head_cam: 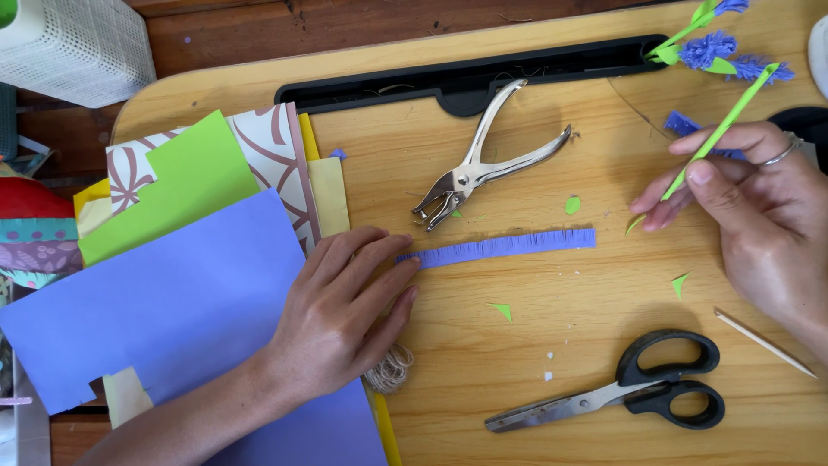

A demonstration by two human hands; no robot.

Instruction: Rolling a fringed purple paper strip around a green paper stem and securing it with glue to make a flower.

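- You are working over a wooden table (552, 345), and the silver hole punch (483, 164) lying near its middle serves as the landmark here.
- Left of the punch and lower, a stack of coloured paper sheets (172, 293) is lying with a large purple sheet on top; its left edge is running out of view.
- Your left hand (345, 311) is resting flat and open below and left of the punch, gripping nothing, with its fingertips touching the left end of the fringed purple paper strip (500, 248).
- That strip is lying flat just below the punch. It looks light, thin and easily torn, so taking it by an end near the uncut edge seems safest.
- Your right hand (759, 224), right of the punch, is pinching a thin green stem (720, 129) between thumb and fingers. It looks light and easily bent or crushed; your hand is covering its lower end.
- Black-handled scissors (621, 393) are lying well below the punch, to its right.
- Paper flowers (716, 47) are sitting up and right of the punch, partly cut off by the frame.
- A wooden stick (763, 343) is lying right of the scissors.
- A coil of twine (392, 371) is showing partly from under your left hand.
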